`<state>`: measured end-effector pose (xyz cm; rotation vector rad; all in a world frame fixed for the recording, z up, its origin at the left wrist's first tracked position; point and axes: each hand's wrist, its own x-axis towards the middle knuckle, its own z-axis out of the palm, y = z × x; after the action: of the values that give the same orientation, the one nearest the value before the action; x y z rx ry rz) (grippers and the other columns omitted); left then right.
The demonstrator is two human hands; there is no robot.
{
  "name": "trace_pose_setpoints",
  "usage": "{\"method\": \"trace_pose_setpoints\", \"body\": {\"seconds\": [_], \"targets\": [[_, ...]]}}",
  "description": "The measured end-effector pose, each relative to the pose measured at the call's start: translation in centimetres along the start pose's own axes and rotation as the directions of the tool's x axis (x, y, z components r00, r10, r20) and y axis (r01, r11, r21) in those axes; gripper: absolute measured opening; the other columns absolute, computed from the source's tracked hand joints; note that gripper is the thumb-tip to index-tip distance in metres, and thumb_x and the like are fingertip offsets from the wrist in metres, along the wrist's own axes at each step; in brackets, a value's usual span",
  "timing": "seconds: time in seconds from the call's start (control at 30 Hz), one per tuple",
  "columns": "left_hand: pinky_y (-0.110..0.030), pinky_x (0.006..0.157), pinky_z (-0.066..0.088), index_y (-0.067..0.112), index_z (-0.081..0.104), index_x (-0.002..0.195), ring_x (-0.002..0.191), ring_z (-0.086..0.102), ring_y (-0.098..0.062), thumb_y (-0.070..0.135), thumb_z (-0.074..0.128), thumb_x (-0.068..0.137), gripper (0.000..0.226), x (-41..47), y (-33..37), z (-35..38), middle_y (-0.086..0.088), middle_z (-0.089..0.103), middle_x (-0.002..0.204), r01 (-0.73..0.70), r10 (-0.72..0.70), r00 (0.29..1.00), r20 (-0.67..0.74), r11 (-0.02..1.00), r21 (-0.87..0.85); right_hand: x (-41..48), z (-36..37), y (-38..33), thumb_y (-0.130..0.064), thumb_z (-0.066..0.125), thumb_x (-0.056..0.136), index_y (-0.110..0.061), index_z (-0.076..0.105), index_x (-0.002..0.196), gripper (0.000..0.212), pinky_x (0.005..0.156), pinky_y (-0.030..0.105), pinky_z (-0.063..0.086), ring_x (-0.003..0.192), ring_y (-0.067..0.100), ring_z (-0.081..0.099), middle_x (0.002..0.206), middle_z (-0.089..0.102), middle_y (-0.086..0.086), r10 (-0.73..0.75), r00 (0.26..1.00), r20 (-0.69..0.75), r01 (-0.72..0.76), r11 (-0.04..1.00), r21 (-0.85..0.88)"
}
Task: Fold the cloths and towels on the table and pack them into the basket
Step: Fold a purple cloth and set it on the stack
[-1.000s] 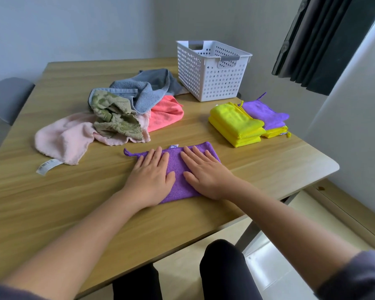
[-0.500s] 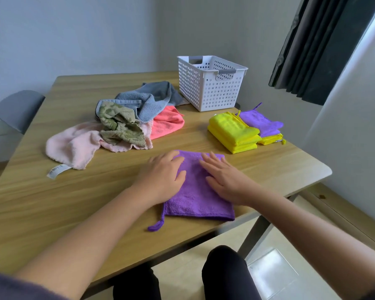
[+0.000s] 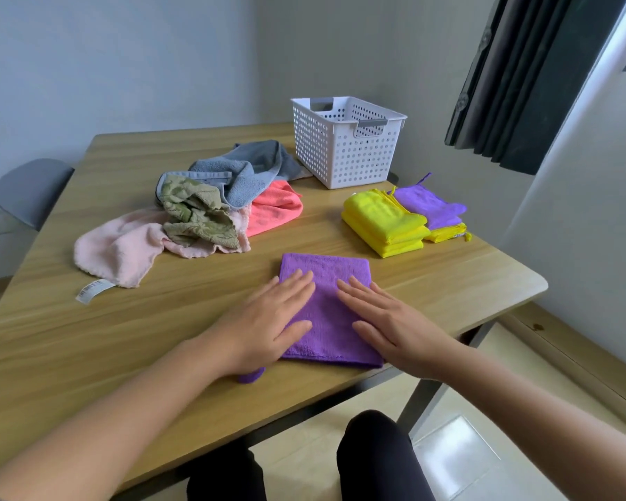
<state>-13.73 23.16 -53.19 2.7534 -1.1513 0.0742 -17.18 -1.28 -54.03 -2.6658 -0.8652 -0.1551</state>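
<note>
Presses both palms flat on the folded purple cloth (image 3: 326, 280), near the table (image 3: 123, 338) edge and right of centre. Rests the left hand (image 3: 268, 320) on the cloth's left side, fingers straight and close together, thumb spread toward the middle. Rests the right hand (image 3: 387, 320) on its right side, fingers straight and slightly apart. Shows a small purple loop poking out from under the left wrist.

Farther off, to the left: an unfolded heap of pink towel (image 3: 120, 247), green cloth (image 3: 196, 215), grey towel (image 3: 250, 168) and coral cloth (image 3: 275, 211), overlapping. To the right: a folded yellow stack (image 3: 384, 222), touching a second purple cloth (image 3: 430, 207) laid on more yellow. At the far right: the white basket (image 3: 344, 153), upright, just beyond both.
</note>
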Motion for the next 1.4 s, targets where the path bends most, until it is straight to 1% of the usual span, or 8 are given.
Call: {"method": "trace_pose_setpoints", "body": {"seconds": [0.2, 0.33, 0.47, 0.6, 0.73, 0.87, 1.07, 1.4], "targets": [[-0.021, 0.111, -0.018, 0.018, -0.018, 0.147, 0.138, -0.028, -0.004, 0.076, 0.001, 0.071, 0.098, -2.9, 2.4, -0.1, 0.005, -0.028, 0.152, -0.035, 0.004, 0.975, 0.222, 0.990, 0.135, -3.0, 0.6, -1.2, -0.069, 0.041, 0.084, -0.019, 0.008, 0.152, 0.090, 0.120, 0.030, 0.000, 0.146, 0.011, -0.003, 0.159, 0.005, -0.001, -0.119, 0.986, 0.115, 0.132, 0.985, -0.115], [-0.026, 0.113, -0.017, 0.015, -0.016, 0.148, 0.140, -0.025, -0.010, 0.082, 0.016, 0.074, 0.105, -4.2, 3.7, 0.2, 0.001, -0.029, 0.151, -0.038, -0.007, 0.975, 0.221, 0.980, 0.197, -4.6, 1.6, -1.0, -0.027, 0.067, 0.083, -0.016, 0.023, 0.149, 0.080, 0.114, 0.042, 0.027, 0.143, 0.020, 0.022, 0.154, 0.028, 0.004, -0.189, 0.982, 0.010, 0.185, 0.951, -0.247], [-0.034, 0.112, 0.015, 0.011, 0.031, 0.145, 0.139, 0.030, -0.016, 0.056, 0.040, 0.079, 0.081, -5.4, 4.6, 0.9, -0.006, 0.025, 0.153, -0.114, 0.122, 0.992, -0.025, 0.971, 0.209, -5.8, 1.8, -1.2, -0.013, 0.046, 0.087, -0.017, 0.052, 0.133, 0.047, 0.112, 0.036, 0.030, 0.130, 0.013, 0.046, 0.138, 0.053, -0.002, -0.238, 0.956, -0.174, 0.200, 0.957, -0.212], [-0.005, 0.103, 0.024, 0.031, 0.052, 0.131, 0.126, 0.038, 0.010, 0.043, 0.052, 0.082, 0.051, -6.3, 4.0, -0.9, 0.019, 0.044, 0.140, -0.070, 0.063, 0.997, -0.036, 0.971, -0.228, -6.1, 0.5, -1.8, -0.017, 0.059, 0.086, -0.030, 0.060, 0.117, 0.034, 0.096, 0.025, 0.041, 0.108, 0.008, 0.059, 0.115, 0.066, -0.011, -0.080, 0.964, -0.254, 0.103, 0.991, 0.080], [-0.025, 0.067, 0.042, 0.031, 0.066, 0.090, 0.067, 0.057, -0.005, 0.041, 0.061, 0.077, 0.016, -5.4, 2.9, -1.7, 0.003, 0.068, 0.079, 0.068, -0.190, 0.968, -0.165, 0.828, -0.556, -5.0, -0.5, -2.8, -0.016, 0.057, 0.093, -0.034, 0.063, 0.097, 0.019, 0.070, 0.024, 0.045, 0.077, 0.002, 0.057, 0.083, 0.065, -0.016, 0.218, 0.951, -0.221, -0.101, 0.891, 0.444], [-0.033, 0.076, 0.048, 0.023, 0.066, 0.089, 0.081, 0.065, -0.015, 0.033, 0.059, 0.089, 0.012, -2.8, 2.4, -1.1, 0.000, 0.070, 0.084, 0.242, -0.441, 0.890, -0.113, 0.668, -0.703, -2.3, -1.3, -3.3, -0.024, 0.047, 0.098, -0.012, 0.064, 0.090, 0.023, 0.065, 0.031, 0.038, 0.070, 0.011, 0.049, 0.075, 0.057, -0.003, 0.467, 0.877, -0.116, -0.316, 0.741, 0.592], [-0.032, 0.051, 0.027, 0.014, 0.043, 0.062, 0.061, 0.048, -0.024, 0.030, 0.048, 0.094, 0.036, 1.4, 2.2, -0.5, -0.002, 0.047, 0.058, 0.470, -0.631, 0.760, -0.157, 0.700, -0.537, 1.3, -1.4, -2.9, -0.032, 0.038, 0.097, -0.015, 0.051, 0.076, 0.030, 0.063, 0.033, 0.035, 0.076, 0.026, 0.052, 0.077, 0.058, 0.005, 0.679, 0.718, -0.155, -0.585, 0.709, 0.394], [-0.035, 0.075, 0.041, 0.005, 0.061, 0.094, 0.100, 0.057, -0.035, 0.039, 0.035, 0.098, 0.042, 5.3, 0.9, -0.3, -0.017, 0.063, 0.107, 0.688, -0.702, 0.707, -0.078, 0.710, -0.151, 4.4, -1.2, -2.7, -0.027, 0.023, 0.100, -0.011, 0.054, 0.111, 0.037, 0.072, 0.032, 0.034, 0.103, 0.033, 0.058, 0.114, 0.062, 0.013, 0.742, 0.647, -0.175, -0.761, 0.640, -0.104]]}}
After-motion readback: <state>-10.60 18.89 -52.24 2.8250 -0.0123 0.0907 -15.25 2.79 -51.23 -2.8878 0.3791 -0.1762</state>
